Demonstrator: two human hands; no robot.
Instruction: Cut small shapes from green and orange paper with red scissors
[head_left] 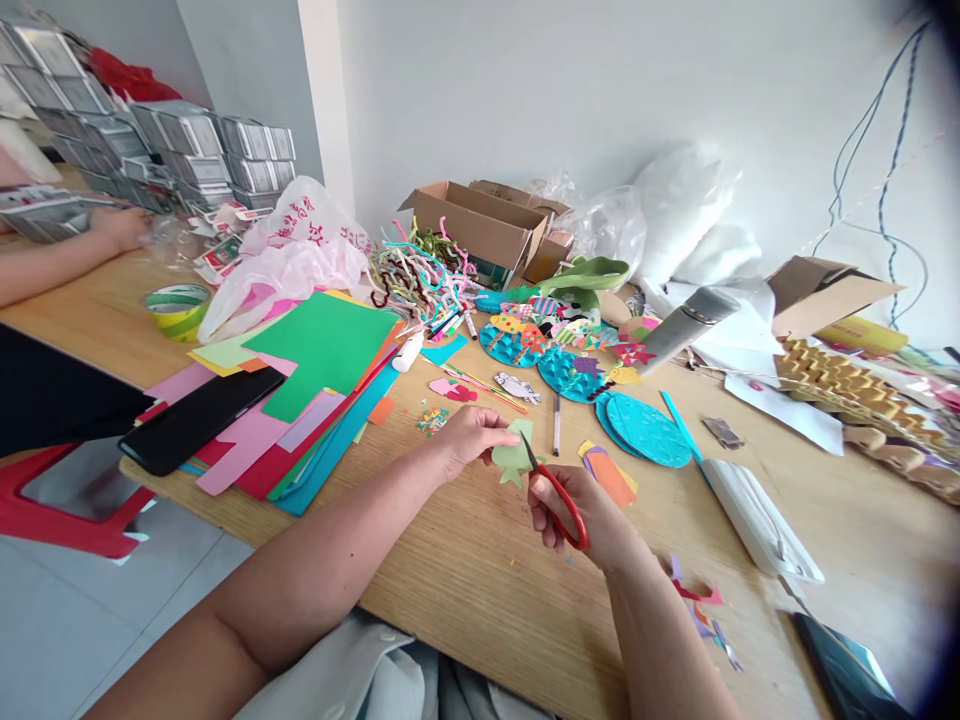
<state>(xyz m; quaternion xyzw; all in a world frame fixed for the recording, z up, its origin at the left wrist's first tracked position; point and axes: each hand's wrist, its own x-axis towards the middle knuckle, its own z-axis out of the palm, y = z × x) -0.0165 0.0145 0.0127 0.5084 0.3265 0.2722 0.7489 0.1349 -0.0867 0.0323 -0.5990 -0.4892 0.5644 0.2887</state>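
Between the thumb and fingers of my left hand point(466, 441) is a piece of pale green paper point(512, 462), partly cut to a shape with pointed edges. My right hand point(574, 508) is closed round the red handles of a pair of scissors point(568, 507). The dark blades lie against the paper's right side, close to my left fingertips. Just beyond my hands lie a pink and red paper cutout point(452, 389), a white fish cutout point(517, 387) and a pen point(556, 424). Small coloured paper bits point(432, 421) sit left of my left hand.
Stacked coloured paper point(330, 345) with a black phone point(202, 418) on it lies left. Blue discs point(649, 430), a grey bottle point(690, 325), pipe cleaners point(420, 275) and a cardboard box point(476, 225) stand behind. A white case point(761, 520) lies right. Another person's hand point(120, 228) rests far left.
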